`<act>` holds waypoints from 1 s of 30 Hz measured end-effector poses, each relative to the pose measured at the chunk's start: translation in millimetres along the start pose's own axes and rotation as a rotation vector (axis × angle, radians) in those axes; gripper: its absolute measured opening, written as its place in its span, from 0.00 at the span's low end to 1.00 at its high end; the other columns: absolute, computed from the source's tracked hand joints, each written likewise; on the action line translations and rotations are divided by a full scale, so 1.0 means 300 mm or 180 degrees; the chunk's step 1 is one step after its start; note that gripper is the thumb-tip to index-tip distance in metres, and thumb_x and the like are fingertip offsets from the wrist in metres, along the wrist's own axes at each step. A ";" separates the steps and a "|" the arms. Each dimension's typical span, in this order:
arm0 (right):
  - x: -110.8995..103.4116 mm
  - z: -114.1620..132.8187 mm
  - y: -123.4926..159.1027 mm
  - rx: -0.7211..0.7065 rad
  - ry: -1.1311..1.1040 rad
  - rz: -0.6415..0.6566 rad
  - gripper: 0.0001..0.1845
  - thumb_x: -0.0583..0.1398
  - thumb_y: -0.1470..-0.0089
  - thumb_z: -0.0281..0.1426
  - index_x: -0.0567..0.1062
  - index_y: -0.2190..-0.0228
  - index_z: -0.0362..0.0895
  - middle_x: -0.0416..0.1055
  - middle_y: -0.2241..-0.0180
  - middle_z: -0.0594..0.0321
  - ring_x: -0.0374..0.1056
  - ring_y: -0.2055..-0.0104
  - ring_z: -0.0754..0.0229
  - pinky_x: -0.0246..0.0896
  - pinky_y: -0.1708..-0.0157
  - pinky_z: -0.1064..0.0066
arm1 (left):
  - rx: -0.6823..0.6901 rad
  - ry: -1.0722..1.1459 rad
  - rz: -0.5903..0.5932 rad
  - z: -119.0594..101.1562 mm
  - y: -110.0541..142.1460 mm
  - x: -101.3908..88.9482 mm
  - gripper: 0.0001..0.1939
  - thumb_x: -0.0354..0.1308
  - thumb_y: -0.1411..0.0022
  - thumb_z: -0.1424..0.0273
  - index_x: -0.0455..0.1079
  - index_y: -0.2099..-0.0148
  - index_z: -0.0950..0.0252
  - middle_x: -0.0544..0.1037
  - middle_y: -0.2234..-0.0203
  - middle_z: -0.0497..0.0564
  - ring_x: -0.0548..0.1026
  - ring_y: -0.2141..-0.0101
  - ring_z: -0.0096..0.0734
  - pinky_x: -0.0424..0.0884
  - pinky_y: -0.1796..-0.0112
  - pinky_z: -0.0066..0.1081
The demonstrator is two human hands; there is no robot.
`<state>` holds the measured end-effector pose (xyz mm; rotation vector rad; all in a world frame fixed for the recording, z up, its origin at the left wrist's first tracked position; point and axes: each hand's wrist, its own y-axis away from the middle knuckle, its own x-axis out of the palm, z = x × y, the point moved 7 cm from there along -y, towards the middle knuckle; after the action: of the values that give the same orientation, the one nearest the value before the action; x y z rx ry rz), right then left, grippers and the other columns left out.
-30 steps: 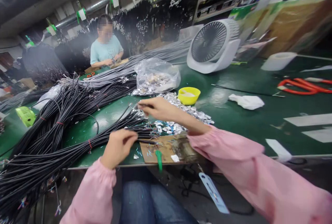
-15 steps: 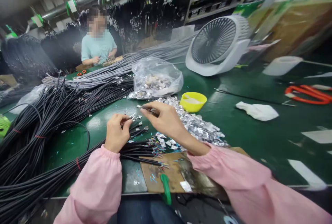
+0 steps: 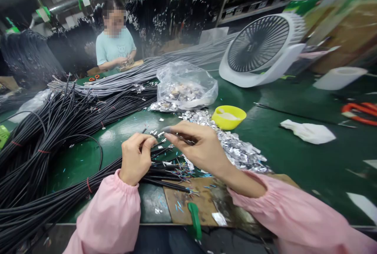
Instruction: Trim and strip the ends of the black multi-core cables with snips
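My left hand point(image 3: 136, 156) is closed around the end of a black cable point(image 3: 144, 130), whose stripped tip point(image 3: 153, 132) pokes out past the thumb. Close by on the right, my right hand point(image 3: 200, 144) pinches slim dark tweezers point(image 3: 188, 141), mostly covered by the fingers. Their tip is near the stripped cable end; whether they touch cannot be made out. Below the hands lies a bundle of black cables point(image 3: 118, 166) with bared coloured wires point(image 3: 184, 169). Silver foil pieces point(image 3: 243, 148) are heaped beyond my right wrist.
A clear plastic bag point(image 3: 188, 75) of foil bits and a yellow bowl point(image 3: 232, 118) stand ahead. A white fan point(image 3: 259, 50) is at back right. More black cables point(image 3: 38, 148) pile up at left. A co-worker point(image 3: 116, 48) sits across the table.
My right hand has come nearer the cable end in my left hand, its fingertips now beside the stripped tip. The view has shifted slightly, so most things appear further right.
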<state>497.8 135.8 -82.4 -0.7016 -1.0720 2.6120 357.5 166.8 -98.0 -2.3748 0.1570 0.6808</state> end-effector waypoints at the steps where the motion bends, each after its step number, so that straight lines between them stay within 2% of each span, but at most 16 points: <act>1: -0.003 0.011 0.003 -0.0108 0.0030 -0.0015 0.07 0.58 0.47 0.27 0.75 0.73 0.40 0.69 0.77 0.62 0.64 0.77 0.66 0.58 0.79 0.76 | 0.0056 -0.0068 -0.0085 -0.007 0.002 -0.005 0.10 0.52 0.41 0.73 0.71 0.72 0.64 0.72 0.80 0.46 0.67 0.81 0.22 0.62 0.78 0.24; 4: -0.012 0.038 0.011 -0.0355 0.0149 -0.0074 0.06 0.57 0.47 0.24 0.75 0.71 0.39 0.71 0.75 0.60 0.66 0.75 0.66 0.60 0.77 0.76 | 0.0248 -0.0257 -0.0377 -0.033 0.014 -0.020 0.07 0.55 0.42 0.73 0.70 0.72 0.64 0.71 0.80 0.45 0.68 0.78 0.23 0.63 0.76 0.24; 8: -0.016 0.059 0.014 -0.0445 0.0387 -0.0100 0.07 0.57 0.46 0.25 0.75 0.72 0.40 0.70 0.77 0.61 0.65 0.77 0.66 0.60 0.78 0.76 | 0.0347 -0.0402 -0.0582 -0.055 0.034 -0.025 0.05 0.56 0.42 0.74 0.69 0.71 0.65 0.70 0.79 0.46 0.68 0.76 0.22 0.63 0.74 0.23; 15: -0.011 0.085 0.032 -0.0541 0.0485 -0.0009 0.08 0.56 0.45 0.25 0.74 0.72 0.41 0.68 0.79 0.63 0.62 0.79 0.67 0.58 0.81 0.76 | 0.0332 -0.0583 -0.0759 -0.070 0.053 -0.028 0.07 0.55 0.42 0.75 0.66 0.73 0.65 0.66 0.79 0.46 0.66 0.77 0.22 0.62 0.76 0.23; 18: -0.005 0.082 0.039 -0.0536 0.0593 0.0042 0.08 0.55 0.43 0.27 0.74 0.69 0.41 0.67 0.79 0.63 0.62 0.79 0.67 0.57 0.80 0.75 | 0.0226 -0.0480 -0.0655 -0.066 0.038 -0.032 0.05 0.56 0.43 0.75 0.68 0.71 0.64 0.67 0.78 0.46 0.67 0.76 0.22 0.63 0.77 0.22; 20: -0.004 0.076 0.039 -0.0499 0.0972 0.0045 0.11 0.55 0.41 0.34 0.74 0.64 0.40 0.67 0.78 0.63 0.63 0.78 0.65 0.57 0.79 0.74 | 0.0229 -0.0441 -0.0576 -0.066 0.027 -0.036 0.03 0.57 0.43 0.75 0.69 0.70 0.64 0.69 0.78 0.46 0.68 0.76 0.23 0.64 0.76 0.23; 23: -0.019 0.088 0.037 -0.0596 0.2052 -0.0162 0.21 0.52 0.40 0.42 0.71 0.59 0.37 0.70 0.74 0.58 0.64 0.77 0.62 0.54 0.79 0.72 | 0.0316 -0.0522 -0.0677 -0.071 0.026 -0.050 0.03 0.57 0.43 0.75 0.71 0.69 0.65 0.69 0.78 0.46 0.67 0.77 0.22 0.64 0.75 0.23; 26: -0.027 0.126 0.039 -0.0950 0.2783 -0.0307 0.13 0.53 0.39 0.36 0.72 0.63 0.40 0.71 0.74 0.59 0.64 0.77 0.63 0.49 0.78 0.71 | 0.0387 -0.0683 -0.0853 -0.078 0.041 -0.056 0.04 0.56 0.42 0.75 0.70 0.69 0.65 0.68 0.77 0.46 0.67 0.76 0.22 0.62 0.75 0.23; 30: -0.023 0.151 0.047 -0.1242 0.2842 -0.0202 0.06 0.57 0.42 0.31 0.73 0.65 0.42 0.73 0.73 0.59 0.67 0.73 0.62 0.50 0.76 0.71 | 0.0489 -0.0882 -0.0918 -0.088 0.058 -0.048 0.04 0.56 0.42 0.75 0.69 0.69 0.65 0.68 0.77 0.45 0.66 0.76 0.22 0.61 0.75 0.23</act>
<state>480.0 96.2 -61.9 -1.6531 -1.2251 1.6755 351.8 135.8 -83.3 -2.0768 -0.2398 0.8151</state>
